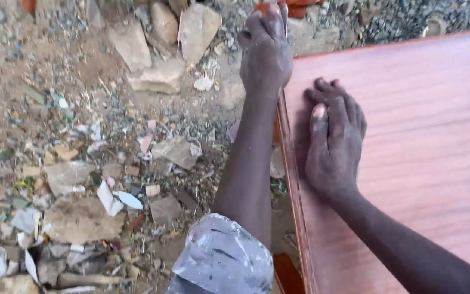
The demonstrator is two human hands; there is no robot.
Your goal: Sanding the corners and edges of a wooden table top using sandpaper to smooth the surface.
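Right hand point(334, 147) lies spread flat on the reddish wooden panel point(409, 152); left hand point(266, 51) curls loosely at its edge, holding nothing. Looks stiff, heavy, smooth: best gripped by edges.

Head view, steeply downward, seemingly close.

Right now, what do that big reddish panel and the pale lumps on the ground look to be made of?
The panel looks like wood or wood veneer board: fine straight grain under a smooth reddish-brown finish with a dull sheen. The right hand lies flat on it. The lumps look like broken stone or concrete: pale, rough, angular, dusty.
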